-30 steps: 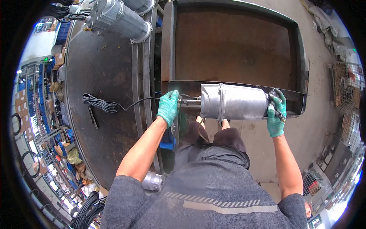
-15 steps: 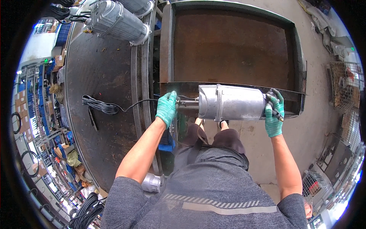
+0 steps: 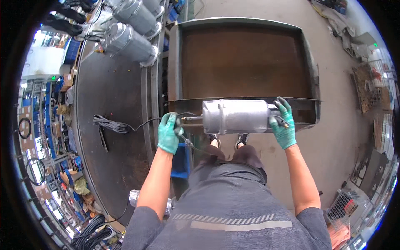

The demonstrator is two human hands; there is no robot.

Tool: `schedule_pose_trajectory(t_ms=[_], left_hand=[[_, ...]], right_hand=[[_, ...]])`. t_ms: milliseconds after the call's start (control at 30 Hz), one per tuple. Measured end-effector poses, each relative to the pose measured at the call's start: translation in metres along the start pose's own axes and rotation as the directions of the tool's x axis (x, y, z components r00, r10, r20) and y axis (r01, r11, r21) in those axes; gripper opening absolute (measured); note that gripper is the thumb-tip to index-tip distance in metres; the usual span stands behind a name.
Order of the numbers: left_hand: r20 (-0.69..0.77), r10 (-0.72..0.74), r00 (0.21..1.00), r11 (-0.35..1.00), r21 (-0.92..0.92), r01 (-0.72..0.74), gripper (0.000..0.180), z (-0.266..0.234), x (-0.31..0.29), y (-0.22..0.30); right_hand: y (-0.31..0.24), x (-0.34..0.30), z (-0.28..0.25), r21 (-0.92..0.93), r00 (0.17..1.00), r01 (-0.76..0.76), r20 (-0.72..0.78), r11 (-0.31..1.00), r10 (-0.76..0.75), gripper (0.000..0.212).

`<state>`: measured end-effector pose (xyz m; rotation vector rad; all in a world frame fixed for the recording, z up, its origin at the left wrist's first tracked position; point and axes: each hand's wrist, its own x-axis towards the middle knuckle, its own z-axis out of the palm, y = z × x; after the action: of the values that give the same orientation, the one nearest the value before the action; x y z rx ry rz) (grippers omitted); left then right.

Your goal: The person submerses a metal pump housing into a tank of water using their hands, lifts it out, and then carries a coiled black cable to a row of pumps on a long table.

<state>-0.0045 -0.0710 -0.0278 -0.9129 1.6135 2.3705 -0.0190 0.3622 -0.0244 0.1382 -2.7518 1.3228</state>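
Note:
A silver cylindrical motor [image 3: 243, 116] lies sideways in front of me, before the rusty tray. My right hand [image 3: 285, 127], in a green glove, grips its narrower right end; a short brass-tipped piece [image 3: 285, 124] shows by the fingers. From its left end a thin metal shaft [image 3: 191, 118] sticks out toward my left hand [image 3: 168, 133]. That hand, gloved too, has its fingers curled beside the shaft tip; what they hold is hidden. A black cable [image 3: 143, 124] runs from a coil [image 3: 112, 124] on the bench to this hand, and dark cable continues toward the motor.
A dark metal bench [image 3: 112, 87] stretches along the left, with several similar motors [image 3: 129, 43] at its far end. Ahead stands a rusty rimmed tray [image 3: 241, 62]. A blue bin [image 3: 180, 162] is below my left hand. Wire baskets [image 3: 343, 204] stand at right.
The motor and both hands have shifted left and slightly nearer in the picture. My left hand has come off the shaft end, which now shows bare. The right grip stays on the motor's end.

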Motion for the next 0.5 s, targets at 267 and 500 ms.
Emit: schedule_pose_trajectory(t_ms=[267,500], left_hand=[[0.36,0.094,0.928,0.973,-0.231,-0.009,0.015,0.155,-0.095,0.025],[0.557,-0.034,0.83,0.995,-0.061,0.082,0.017,0.283,-0.154,-0.007]], right_hand=[[-0.003,-0.059,-0.066,-0.129,0.987,-0.131,-0.114,0.983,0.116,0.048],[-0.084,-0.105,-0.082,0.171,0.913,-0.299,0.338,0.939,0.229,0.058]])
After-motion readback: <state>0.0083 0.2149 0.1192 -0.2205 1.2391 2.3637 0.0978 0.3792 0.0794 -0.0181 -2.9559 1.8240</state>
